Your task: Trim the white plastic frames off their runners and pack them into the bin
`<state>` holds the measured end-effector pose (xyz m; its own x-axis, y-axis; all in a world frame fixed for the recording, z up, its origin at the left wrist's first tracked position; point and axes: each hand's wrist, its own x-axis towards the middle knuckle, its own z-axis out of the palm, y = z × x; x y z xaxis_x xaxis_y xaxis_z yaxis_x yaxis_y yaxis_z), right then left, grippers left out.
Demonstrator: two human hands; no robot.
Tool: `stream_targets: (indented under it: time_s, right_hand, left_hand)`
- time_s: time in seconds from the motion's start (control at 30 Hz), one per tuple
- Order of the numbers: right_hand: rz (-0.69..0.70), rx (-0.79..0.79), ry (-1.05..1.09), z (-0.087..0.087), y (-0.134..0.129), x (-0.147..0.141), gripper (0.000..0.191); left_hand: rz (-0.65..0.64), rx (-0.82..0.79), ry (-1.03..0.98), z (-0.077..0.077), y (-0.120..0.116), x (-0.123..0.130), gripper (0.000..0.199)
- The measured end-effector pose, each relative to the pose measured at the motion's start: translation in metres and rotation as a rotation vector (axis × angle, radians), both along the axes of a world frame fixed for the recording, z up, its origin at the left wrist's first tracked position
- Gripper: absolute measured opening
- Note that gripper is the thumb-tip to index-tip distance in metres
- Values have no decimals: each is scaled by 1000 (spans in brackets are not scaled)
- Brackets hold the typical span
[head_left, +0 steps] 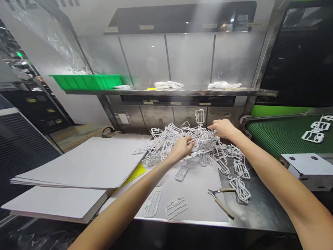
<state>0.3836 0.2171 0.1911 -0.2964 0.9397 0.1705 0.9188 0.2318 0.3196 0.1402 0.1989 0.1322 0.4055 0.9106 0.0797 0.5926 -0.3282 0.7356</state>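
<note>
Toward the worktop's (261,214) far edge, one frame (200,116) stands lengthwise upright on the pile (206,145), just left of the nearer right hand (223,128). This and the left hand (183,147) are half-curled; their hold I cannot tell.

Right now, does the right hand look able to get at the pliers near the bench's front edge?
Probably yes: the pliers lie with the lower handle uncovered. The right hand would have to come back past the pile of white frames, though, and loose frames crowd the upper handle's end.
</note>
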Motion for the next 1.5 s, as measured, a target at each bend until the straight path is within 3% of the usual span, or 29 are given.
stream_targets:
  time_s: [0.17,0.27,0.4,0.5,0.57,0.63,0.7,0.73,0.8,0.9,1.03,1.13,1.23,1.4,1.5]
  right_hand:
    - [-66,-14,96,9,9,5,21]
    - [-113,6,143,2,11,9,16]
    - [-201,50,208,-23,6,15,16]
    - [-220,101,260,-37,-6,12,24]
    - [-211,162,285,-42,-26,3,44]
    - [-191,276,324,-50,-58,-7,63]
    - [-127,407,412,-66,-99,-15,59]
    - [-70,403,464,-78,-120,-18,49]
    - [4,87,463,-107,-156,-19,37]
    - [-26,-380,354,-145,-188,-13,57]
    - [-47,-551,281,-157,-190,-10,70]
    - [-59,-619,241,-152,-185,-15,76]
    - [-15,-600,253,-149,-191,-23,69]
    - [83,-448,356,-139,-218,-35,47]
    - [40,-524,514,-126,-228,-44,32]
  left_hand:
    - [-44,-12,-34,-25,-30,11,21]
    - [-66,-9,-123,-39,-59,11,19]
    - [-29,-78,-297,-58,-110,-24,38]
    - [96,-332,-512,-75,-148,-63,59]
    - [233,-528,-672,-87,-169,-87,72]
    - [366,-611,-804,-97,-185,-107,86]
    - [477,-645,-923,-105,-194,-125,95]
    - [522,-670,-976,-108,-197,-132,96]
    - [565,-712,-1043,-113,-201,-140,91]
    - [567,-603,-975,-122,-202,-136,79]
    - [490,-340,-671,-139,-203,-111,71]
    - [429,-168,-516,-148,-206,-94,72]
    - [414,0,-444,-148,-209,-87,74]
    - [395,58,-410,-140,-209,-88,78]
    - [374,109,-403,-142,-208,-88,77]
